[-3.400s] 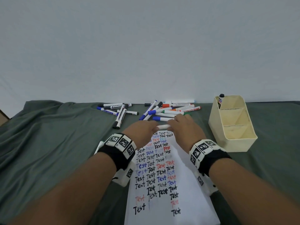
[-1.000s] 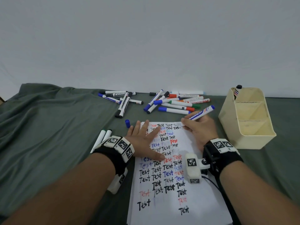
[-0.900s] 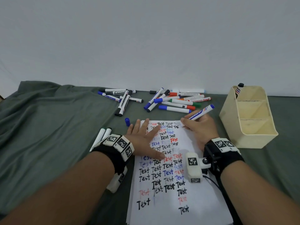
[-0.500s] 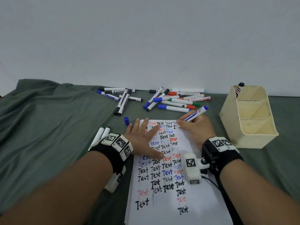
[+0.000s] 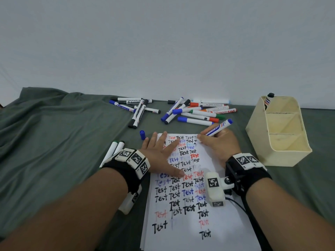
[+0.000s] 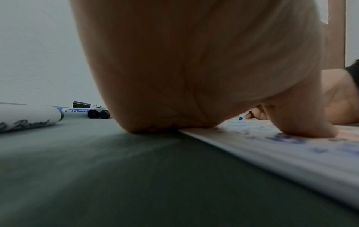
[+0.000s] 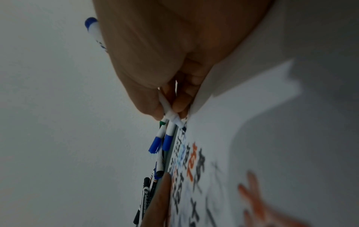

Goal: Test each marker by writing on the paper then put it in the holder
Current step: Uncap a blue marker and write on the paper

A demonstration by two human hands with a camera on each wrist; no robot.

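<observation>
While its tip sits on the top edge of the paper (image 5: 188,211), the blue marker (image 5: 218,128) is mid-test — white barrel, blue end, pinched in the right hand (image 5: 220,144). Next comes recapping, I judge: the loose blue cap (image 5: 142,134) lies beside the sheet, then the cream holder (image 5: 279,156) at right. Flat and spread-fingered, the left hand (image 5: 159,156) pins the page — gripping nothing.

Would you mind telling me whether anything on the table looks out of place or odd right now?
One thing: a loose blue cap lies alone on the green cloth, just beyond the left hand, separated from the blue marker the right hand holds on the paper. It could roll away. Two markers also lie apart from the pile.
</observation>
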